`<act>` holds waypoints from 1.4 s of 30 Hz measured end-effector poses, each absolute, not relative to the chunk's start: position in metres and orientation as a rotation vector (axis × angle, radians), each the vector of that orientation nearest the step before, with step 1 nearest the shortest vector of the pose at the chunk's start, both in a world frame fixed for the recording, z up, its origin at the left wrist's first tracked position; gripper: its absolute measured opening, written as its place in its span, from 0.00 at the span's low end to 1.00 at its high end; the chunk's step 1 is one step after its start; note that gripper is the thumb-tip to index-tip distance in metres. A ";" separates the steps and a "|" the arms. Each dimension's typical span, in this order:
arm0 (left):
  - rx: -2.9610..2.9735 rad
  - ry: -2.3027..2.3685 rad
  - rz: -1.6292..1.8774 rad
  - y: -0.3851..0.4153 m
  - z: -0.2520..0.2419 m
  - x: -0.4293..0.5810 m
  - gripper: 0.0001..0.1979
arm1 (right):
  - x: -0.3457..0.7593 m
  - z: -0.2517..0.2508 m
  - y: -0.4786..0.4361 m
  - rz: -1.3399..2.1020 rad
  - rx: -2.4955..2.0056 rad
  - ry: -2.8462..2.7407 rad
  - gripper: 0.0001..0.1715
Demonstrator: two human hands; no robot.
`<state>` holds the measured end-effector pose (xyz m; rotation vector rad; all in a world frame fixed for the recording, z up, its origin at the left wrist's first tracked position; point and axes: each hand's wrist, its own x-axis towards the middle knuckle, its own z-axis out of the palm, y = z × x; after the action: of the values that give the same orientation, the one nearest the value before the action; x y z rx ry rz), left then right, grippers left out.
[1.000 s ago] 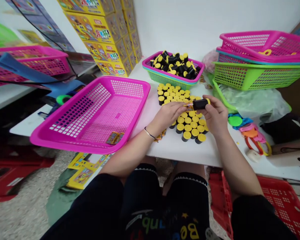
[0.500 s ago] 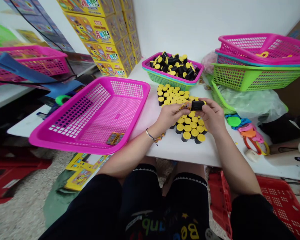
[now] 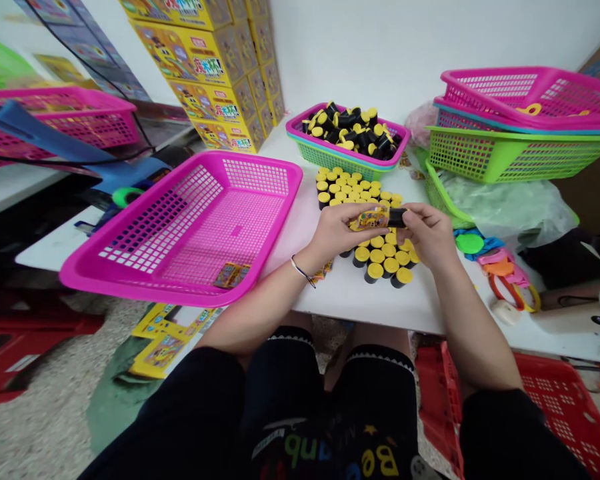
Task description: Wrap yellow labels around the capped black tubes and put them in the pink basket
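Observation:
My left hand (image 3: 336,232) and my right hand (image 3: 429,232) meet over the white table (image 3: 350,293), both pinched on one small black cylinder (image 3: 396,217) held sideways. A yellow printed sticker (image 3: 373,218) covers the cylinder's left part under my left fingers. Right below the hands stand several upright black cylinders with yellow caps (image 3: 384,261); more stand in a cluster (image 3: 347,187) just beyond. A large pink basket (image 3: 200,227) lies left of my left hand with a small sticker strip (image 3: 231,274) inside.
A pink-over-green basket (image 3: 347,137) heaped with black and yellow cylinders sits at the back. Stacked pink and green baskets (image 3: 520,127) stand at right over a plastic bag. Yellow cartons (image 3: 215,73) rise at back left. Red crates (image 3: 555,393) lie on the floor.
The cylinder has been lowered slightly and turned between both hands. The yellow sticker now shows wrapped over its left part, where black body showed before.

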<state>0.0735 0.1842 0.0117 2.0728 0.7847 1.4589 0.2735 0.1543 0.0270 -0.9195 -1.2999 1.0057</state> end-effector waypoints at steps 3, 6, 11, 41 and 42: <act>2.095 0.758 1.359 0.186 0.014 0.073 0.21 | 0.276 0.029 0.153 0.939 -0.941 -1.375 0.20; 2.139 0.737 1.268 0.190 0.016 0.072 0.21 | 0.275 0.028 0.152 0.829 -0.945 -1.461 0.19; 2.315 0.753 1.202 0.195 0.018 0.066 0.20 | 0.270 0.026 0.151 0.653 -0.966 -1.538 0.19; 1.882 0.611 1.143 0.188 0.012 0.074 0.48 | 0.285 0.023 0.157 0.155 -0.787 -1.979 0.21; 1.856 0.656 1.177 0.189 0.011 0.075 0.48 | 0.284 0.022 0.157 0.039 -0.832 -1.983 0.22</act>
<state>0.0750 0.1890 0.0109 1.8564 0.6558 1.1773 0.2836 0.1567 0.0217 -0.8315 -1.9828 0.0390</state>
